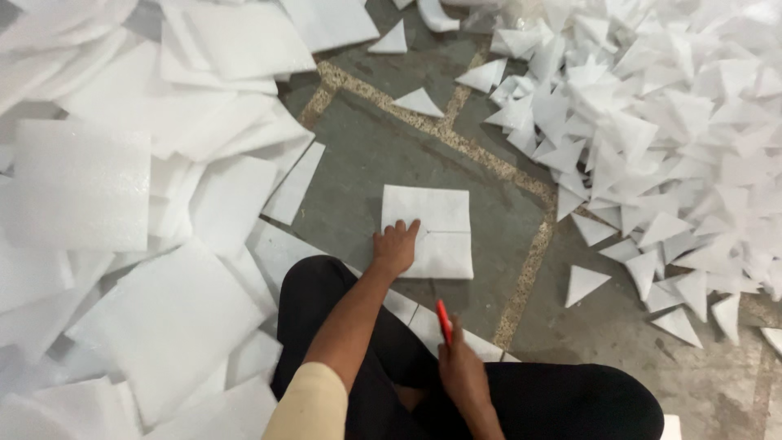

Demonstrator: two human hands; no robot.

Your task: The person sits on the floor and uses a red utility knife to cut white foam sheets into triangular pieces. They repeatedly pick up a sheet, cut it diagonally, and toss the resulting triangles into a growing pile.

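The right hand [463,371] is pinching a red cutter [443,321], fingers closed round it; its blade is too small to make out. Just beyond, the left hand [395,247] is pressing spread fingers on a foam square [429,231] lying on the floor [358,163], beside a slit. The blade could nick those fingertips, or the square could slide. Farther right, triangles [652,122] are piling up, running out of frame.
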